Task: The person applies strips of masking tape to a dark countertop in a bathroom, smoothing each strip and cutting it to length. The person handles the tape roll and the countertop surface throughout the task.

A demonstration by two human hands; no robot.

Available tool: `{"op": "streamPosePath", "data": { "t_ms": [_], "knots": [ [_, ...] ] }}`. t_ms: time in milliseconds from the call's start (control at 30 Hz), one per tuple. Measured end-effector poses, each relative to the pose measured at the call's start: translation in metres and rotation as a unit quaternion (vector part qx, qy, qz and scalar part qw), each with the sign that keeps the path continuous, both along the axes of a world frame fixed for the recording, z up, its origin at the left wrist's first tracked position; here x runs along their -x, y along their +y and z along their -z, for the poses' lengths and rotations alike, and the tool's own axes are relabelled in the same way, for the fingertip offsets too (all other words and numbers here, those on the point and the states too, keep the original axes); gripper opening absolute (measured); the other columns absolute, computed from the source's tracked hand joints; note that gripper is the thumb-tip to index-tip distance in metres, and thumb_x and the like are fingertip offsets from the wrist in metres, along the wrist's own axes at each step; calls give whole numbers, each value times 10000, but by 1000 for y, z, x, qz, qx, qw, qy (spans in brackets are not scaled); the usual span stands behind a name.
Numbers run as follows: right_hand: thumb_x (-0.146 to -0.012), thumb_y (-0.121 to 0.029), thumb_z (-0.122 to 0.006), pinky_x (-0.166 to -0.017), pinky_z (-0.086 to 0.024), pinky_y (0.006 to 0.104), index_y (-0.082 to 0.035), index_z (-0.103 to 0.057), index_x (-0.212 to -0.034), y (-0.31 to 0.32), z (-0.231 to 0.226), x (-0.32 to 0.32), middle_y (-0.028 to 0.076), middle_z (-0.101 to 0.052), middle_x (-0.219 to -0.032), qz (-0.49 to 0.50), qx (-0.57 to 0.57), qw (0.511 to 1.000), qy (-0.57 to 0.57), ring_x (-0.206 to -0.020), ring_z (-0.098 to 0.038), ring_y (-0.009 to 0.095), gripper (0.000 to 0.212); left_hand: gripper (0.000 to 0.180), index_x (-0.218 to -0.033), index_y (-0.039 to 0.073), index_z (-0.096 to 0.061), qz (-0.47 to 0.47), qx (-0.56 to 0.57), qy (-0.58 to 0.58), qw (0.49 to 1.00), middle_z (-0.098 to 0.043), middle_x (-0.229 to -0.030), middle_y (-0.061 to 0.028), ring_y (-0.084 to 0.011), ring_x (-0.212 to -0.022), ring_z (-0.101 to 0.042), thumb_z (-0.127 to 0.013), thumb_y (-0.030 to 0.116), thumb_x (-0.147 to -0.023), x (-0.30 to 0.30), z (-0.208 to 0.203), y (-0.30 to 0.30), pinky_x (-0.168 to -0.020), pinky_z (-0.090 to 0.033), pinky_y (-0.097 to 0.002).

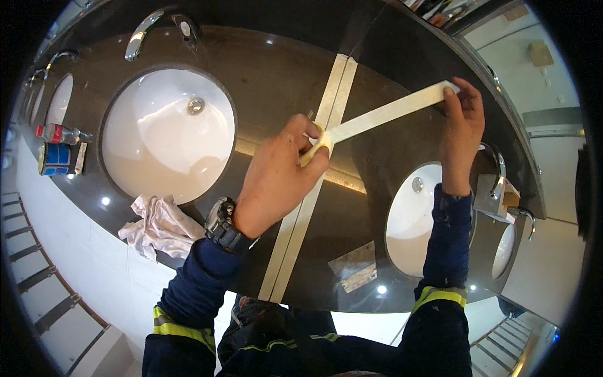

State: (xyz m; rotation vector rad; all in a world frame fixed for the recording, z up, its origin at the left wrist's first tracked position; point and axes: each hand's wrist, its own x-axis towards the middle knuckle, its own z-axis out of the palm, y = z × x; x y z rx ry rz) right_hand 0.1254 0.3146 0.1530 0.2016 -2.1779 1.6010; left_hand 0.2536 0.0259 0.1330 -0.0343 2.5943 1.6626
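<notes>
A roll of pale masking tape (320,146) is pinched in the closed fingers of my left hand (274,174), just above the dark countertop. From it a tape strip (392,114) stretches up and right. My right hand (462,129) pinches the strip's far end between thumb and fingers. Beneath the roll, two parallel bands of masking tape (291,249) run down the counter from back to front, with a thin dark seam between them. My left hand covers part of these bands.
White sinks lie left (169,135) and right (405,220), each near a chrome faucet (143,34). A crumpled pink cloth (162,225) sits at the front edge. At far left stand a plastic bottle (58,134) and a blue can (55,158). A flat scraper-like plate (355,266) lies near the front.
</notes>
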Motion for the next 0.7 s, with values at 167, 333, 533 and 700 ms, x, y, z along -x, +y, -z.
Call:
{"op": "streamPosePath", "data": {
  "t_ms": [167, 333, 533, 700],
  "knots": [
    [-975, -93, -725, -944, -472, 262, -37, -630, -1275, 4, -8, -44, 73, -669, -1147, 41, 5, 999, 35, -1068, -631, 129, 319, 278, -1198, 3, -614, 20, 103, 56, 993, -753, -875, -226, -335, -774, -756, -646, 179, -984, 4, -1, -7, -668, -540, -390],
    [-985, -103, -721, -899, -494, 262, -46, -643, -1279, 16, -13, -55, 66, -679, -1121, 50, 16, 998, 44, -1021, -645, 121, 310, 227, -1164, 33, -689, 60, 222, 37, 973, -751, -869, -212, -337, -786, -754, -614, 190, -1018, 6, -11, -11, -678, -545, -417],
    [-964, -161, -724, -901, -523, 342, -77, -691, -1236, 68, 47, -49, 104, -699, -1127, 42, -284, 952, -105, -1019, -672, 198, 287, 197, -1093, 34, -696, 84, 175, 87, 977, -728, -819, -191, -378, -716, -697, -594, 189, -1026, 10, -24, -16, -668, -529, -465],
    [-922, -281, -758, -978, -508, 450, -53, -701, -1193, -2, 11, -76, 175, -685, -1186, -48, -304, 951, 16, -1118, -651, 386, 358, 176, -1024, 47, -691, 156, 336, 112, 922, -696, -778, -196, -382, -724, -692, -608, 200, -1005, 10, -47, -15, -670, -528, -483]
  ]
}}
